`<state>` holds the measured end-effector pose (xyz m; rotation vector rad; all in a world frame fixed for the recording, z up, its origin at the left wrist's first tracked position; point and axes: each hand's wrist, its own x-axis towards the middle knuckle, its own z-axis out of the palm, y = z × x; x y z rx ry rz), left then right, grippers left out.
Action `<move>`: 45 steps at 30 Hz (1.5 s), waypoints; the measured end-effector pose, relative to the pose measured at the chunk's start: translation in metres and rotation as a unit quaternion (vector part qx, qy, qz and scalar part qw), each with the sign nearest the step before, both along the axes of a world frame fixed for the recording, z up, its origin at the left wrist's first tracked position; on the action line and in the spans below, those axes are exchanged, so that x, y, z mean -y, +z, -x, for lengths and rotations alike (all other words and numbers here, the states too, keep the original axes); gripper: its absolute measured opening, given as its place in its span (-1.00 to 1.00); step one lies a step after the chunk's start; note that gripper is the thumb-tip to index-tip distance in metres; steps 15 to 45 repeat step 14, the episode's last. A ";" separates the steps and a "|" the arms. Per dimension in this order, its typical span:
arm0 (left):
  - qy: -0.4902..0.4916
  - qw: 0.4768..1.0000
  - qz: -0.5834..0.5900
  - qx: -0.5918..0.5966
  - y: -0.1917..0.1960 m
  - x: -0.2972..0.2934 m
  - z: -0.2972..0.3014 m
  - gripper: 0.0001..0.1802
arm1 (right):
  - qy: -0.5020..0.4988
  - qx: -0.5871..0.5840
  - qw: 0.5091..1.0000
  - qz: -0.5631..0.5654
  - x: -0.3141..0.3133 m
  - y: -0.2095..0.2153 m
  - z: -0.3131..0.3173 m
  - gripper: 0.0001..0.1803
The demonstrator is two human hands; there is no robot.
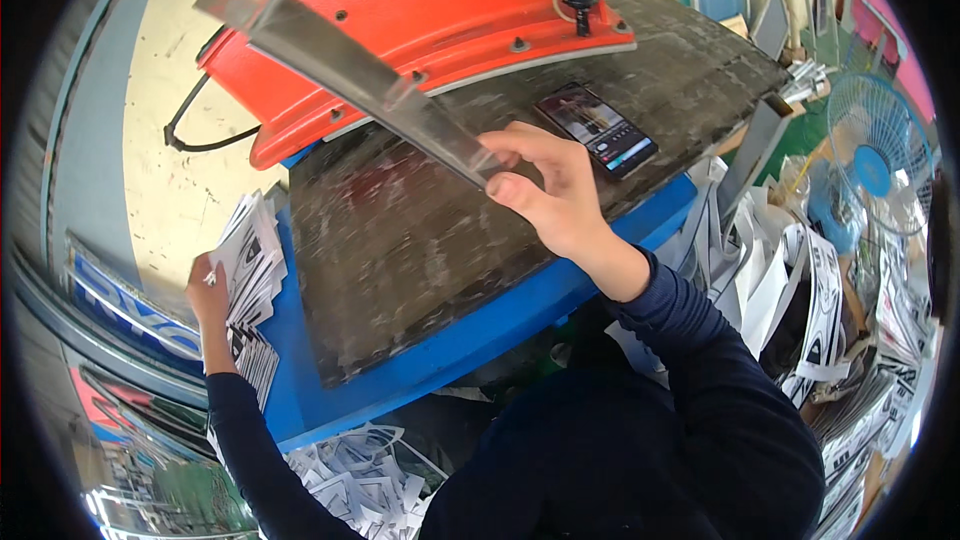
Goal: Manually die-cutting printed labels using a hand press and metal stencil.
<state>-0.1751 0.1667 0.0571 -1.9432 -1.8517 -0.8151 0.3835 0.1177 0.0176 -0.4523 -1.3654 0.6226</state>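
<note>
My right hand (545, 190) grips the near end of a long flat metal die (340, 65), held tilted above the dark worn cutting board (400, 240) of a press with an orange-red head (400, 10). My left hand (208, 290) reaches down at the left of the blue machine table (470, 340) and holds a stack of white printed labels (250, 260). A smartphone (597, 127) with a lit screen lies on the board just beyond my right hand.
Piles of white cut paper scraps lie below the table front (360, 480) and at the right (800, 300). A blue fan (880, 155) stands at the right. A black cable (190, 125) runs along the pale floor at the left.
</note>
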 end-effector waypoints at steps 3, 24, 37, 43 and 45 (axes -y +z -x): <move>0.086 0.988 0.006 -0.131 -0.006 0.023 0.046 -0.69 | 0.018 -0.022 1.000 -0.006 0.001 0.000 -0.001 -0.55; 0.031 0.981 -0.127 -0.146 0.019 0.054 -0.073 -0.62 | 0.034 -0.006 0.999 0.004 -0.005 -0.007 0.008 -0.50; 0.031 0.981 -0.127 -0.146 0.019 0.054 -0.073 -0.62 | 0.034 -0.006 0.999 0.004 -0.005 -0.007 0.008 -0.50; 0.031 0.981 -0.127 -0.146 0.019 0.054 -0.073 -0.62 | 0.034 -0.006 0.999 0.004 -0.005 -0.007 0.008 -0.50; 0.031 0.981 -0.127 -0.146 0.019 0.054 -0.073 -0.62 | 0.034 -0.006 0.999 0.004 -0.005 -0.007 0.008 -0.50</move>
